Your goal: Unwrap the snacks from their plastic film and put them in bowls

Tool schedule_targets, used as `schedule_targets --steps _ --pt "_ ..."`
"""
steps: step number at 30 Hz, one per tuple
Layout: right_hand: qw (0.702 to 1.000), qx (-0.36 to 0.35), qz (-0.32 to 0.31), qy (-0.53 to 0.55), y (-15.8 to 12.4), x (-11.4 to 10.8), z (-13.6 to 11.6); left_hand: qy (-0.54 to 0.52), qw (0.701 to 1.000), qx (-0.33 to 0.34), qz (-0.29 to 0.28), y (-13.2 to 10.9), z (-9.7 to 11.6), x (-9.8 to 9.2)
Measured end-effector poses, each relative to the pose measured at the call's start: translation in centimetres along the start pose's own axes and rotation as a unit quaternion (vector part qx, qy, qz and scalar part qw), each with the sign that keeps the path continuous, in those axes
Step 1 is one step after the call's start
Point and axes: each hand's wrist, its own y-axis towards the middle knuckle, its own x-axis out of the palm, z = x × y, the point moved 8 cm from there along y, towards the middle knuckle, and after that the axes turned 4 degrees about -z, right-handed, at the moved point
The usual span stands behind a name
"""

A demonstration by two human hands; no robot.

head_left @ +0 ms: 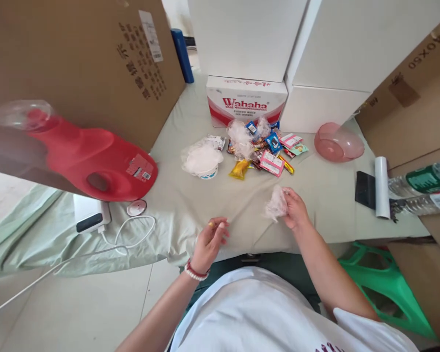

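Note:
My right hand (294, 208) is closed on a crumpled clear plastic film (277, 203), held just above the cloth-covered table (190, 205). Over the table's front edge, my left hand (210, 241) holds nothing, its fingers loosely curled and apart. Beyond both hands lies a heap of wrapped snacks, with a yellow packet (239, 169), a pink-and-white packet (272, 163) and a blue packet (274, 142) among them. More crumpled plastic film (240, 138) rests on the heap. Left of it stands a white tub (208, 174) with clear film over its top.
A pink translucent bowl (338, 143) sits at the right, before white boxes. A Wahaha carton (247, 102) stands behind the snacks. On the left are a red bottle (99, 161) and a white power bank (91, 214) with a cable. Plastic bottles (425, 178) lie at the right.

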Motion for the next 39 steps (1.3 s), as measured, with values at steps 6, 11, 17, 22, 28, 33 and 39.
schedule_targets --steps 6,11,17,22,28,33,39 --pt "0.999 -0.027 0.031 0.014 -3.2 -0.4 1.0 -0.243 0.925 -0.232 -0.177 3.9 -0.9 10.8" --pt "0.984 -0.115 0.025 -0.131 -4.2 -0.4 -1.5 -0.263 0.873 -0.230 -0.339 2.1 -0.5 14.8" --pt "0.980 -0.106 0.019 -0.167 -4.0 -1.6 -1.8 -0.236 0.941 -0.148 -0.190 3.2 -1.7 10.5" --pt "0.981 -0.116 0.025 -0.151 -3.5 -1.6 -0.8 -0.238 0.931 -0.185 -0.204 2.7 -1.7 10.3" --pt "0.970 -0.139 0.013 -0.197 -3.3 -0.8 -0.3 -0.207 0.921 -0.207 -0.256 2.2 -3.2 11.5" --pt "0.979 -0.110 0.038 -0.167 -2.5 -3.1 -0.3 -0.184 0.971 -0.111 -0.109 4.2 -2.4 7.4" --pt "0.899 -0.201 0.163 -0.353 -3.5 -6.3 -3.2 -0.243 0.968 -0.057 -0.039 5.3 -0.4 5.0"
